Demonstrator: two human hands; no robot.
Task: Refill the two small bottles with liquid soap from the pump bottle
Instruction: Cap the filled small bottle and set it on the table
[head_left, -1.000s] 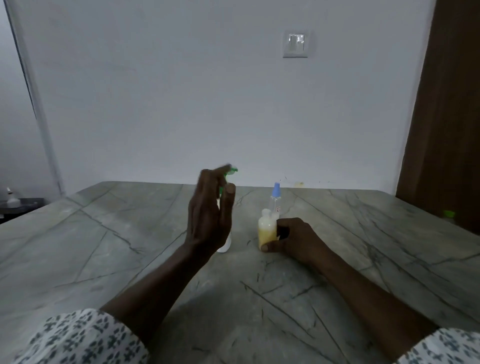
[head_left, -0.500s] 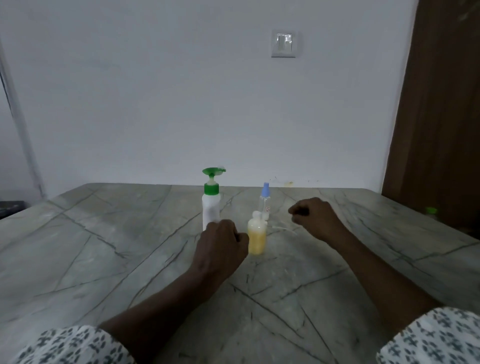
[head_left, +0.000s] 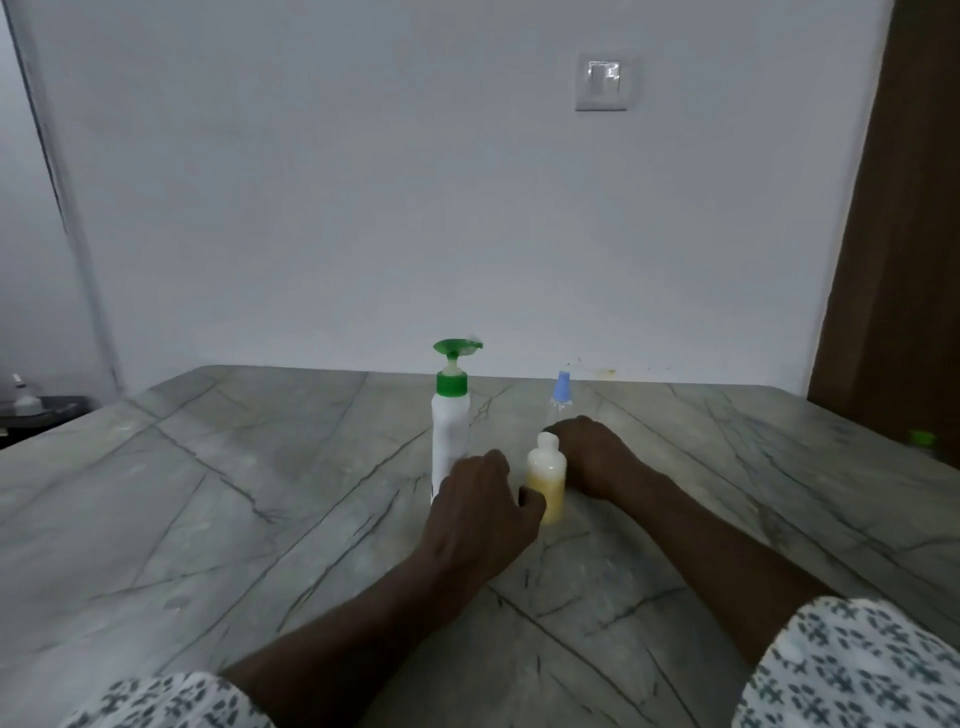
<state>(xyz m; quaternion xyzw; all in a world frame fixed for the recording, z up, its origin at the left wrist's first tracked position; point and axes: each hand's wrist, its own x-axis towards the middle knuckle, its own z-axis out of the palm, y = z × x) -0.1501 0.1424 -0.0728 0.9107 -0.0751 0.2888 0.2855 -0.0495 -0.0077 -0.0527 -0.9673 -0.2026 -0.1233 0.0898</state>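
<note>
A white pump bottle (head_left: 450, 431) with a green pump head stands upright mid-table. Just right of it stands a small bottle (head_left: 546, 480) holding yellow liquid, with no cap on it. Behind that is a small clear bottle with a blue cap (head_left: 562, 391); only its top shows. My left hand (head_left: 480, 514) rests on the table in front of the pump bottle with its fingers curled. Its thumb lies against the yellow bottle's base. My right hand (head_left: 592, 452) is curled around the lower part of the blue-capped bottle and hides it.
The grey marble table (head_left: 218, 499) runs to a white wall with a light switch (head_left: 601, 83). A brown door (head_left: 904, 260) stands at the right, with a small green object (head_left: 922, 439) past the table's right edge. A dark shelf (head_left: 36, 408) sits at far left.
My left hand came down from the pump head to the table beside the yellow bottle. My right hand let go of the yellow bottle, swung right, then came back onto the blue-capped bottle.
</note>
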